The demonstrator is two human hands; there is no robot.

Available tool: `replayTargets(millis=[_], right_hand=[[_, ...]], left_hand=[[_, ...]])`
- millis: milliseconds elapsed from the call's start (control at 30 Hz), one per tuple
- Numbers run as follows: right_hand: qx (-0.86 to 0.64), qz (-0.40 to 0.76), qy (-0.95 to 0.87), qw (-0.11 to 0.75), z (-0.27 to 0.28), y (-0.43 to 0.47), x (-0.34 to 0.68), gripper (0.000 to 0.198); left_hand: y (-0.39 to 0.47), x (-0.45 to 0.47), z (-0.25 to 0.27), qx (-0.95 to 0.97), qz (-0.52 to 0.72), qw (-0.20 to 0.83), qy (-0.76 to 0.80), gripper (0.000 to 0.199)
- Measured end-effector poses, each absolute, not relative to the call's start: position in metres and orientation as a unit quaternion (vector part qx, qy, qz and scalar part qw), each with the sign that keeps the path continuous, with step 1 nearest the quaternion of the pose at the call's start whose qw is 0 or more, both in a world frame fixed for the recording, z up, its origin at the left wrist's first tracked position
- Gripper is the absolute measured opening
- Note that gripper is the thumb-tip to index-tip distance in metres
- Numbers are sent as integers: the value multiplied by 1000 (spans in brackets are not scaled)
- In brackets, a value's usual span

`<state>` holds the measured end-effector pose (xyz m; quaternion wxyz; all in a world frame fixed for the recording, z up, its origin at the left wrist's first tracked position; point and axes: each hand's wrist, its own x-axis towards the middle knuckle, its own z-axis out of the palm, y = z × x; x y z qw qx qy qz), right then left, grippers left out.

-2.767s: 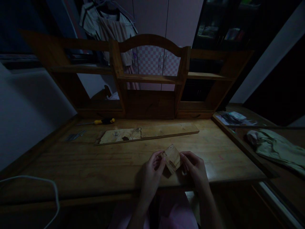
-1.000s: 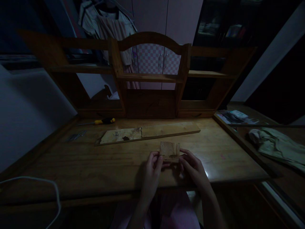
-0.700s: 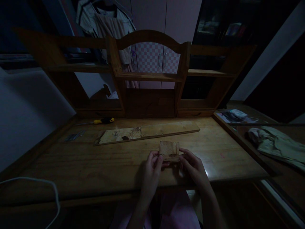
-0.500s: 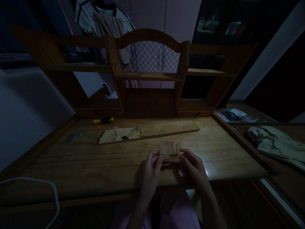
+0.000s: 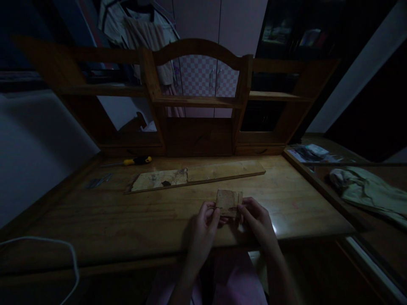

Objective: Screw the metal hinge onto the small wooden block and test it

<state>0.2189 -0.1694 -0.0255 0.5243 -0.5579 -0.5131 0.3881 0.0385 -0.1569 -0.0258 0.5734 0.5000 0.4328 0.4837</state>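
Note:
A small square piece of wood (image 5: 227, 200), light brown with a rough, cracked lower part, is held up above the desk's front half. My left hand (image 5: 206, 222) pinches its lower left corner, thumb in front and fingers behind. At the right edge my right hand (image 5: 257, 218) grips the same piece, its thumb lying on the front face near a thin strip. Something pale shows below the right fingers, too blurred to name. Behind the hands a long wooden board (image 5: 216, 173) lies across the desk, its left part stained and peeling.
A yellow and black screwdriver (image 5: 137, 161) rests at the back left of the desk (image 5: 127, 224), with some small metal pieces (image 5: 98, 181) near it. A wooden shelf unit (image 5: 197, 101) stands along the back. A white cable (image 5: 68, 243) curves at the front left. Cloth (image 5: 375, 195) lies to the right.
The wood piece has shifted slightly right and tilted a little. My right thumb has come onto its front face; my left hand still holds the lower left corner.

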Motion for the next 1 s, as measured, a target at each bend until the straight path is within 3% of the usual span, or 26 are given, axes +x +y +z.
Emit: replayTargets(millis=[1000], right_hand=[[-567, 363, -500, 545, -31, -168, 219, 31]], left_hand=[[-158, 37, -23, 487, 486, 590, 422, 29]])
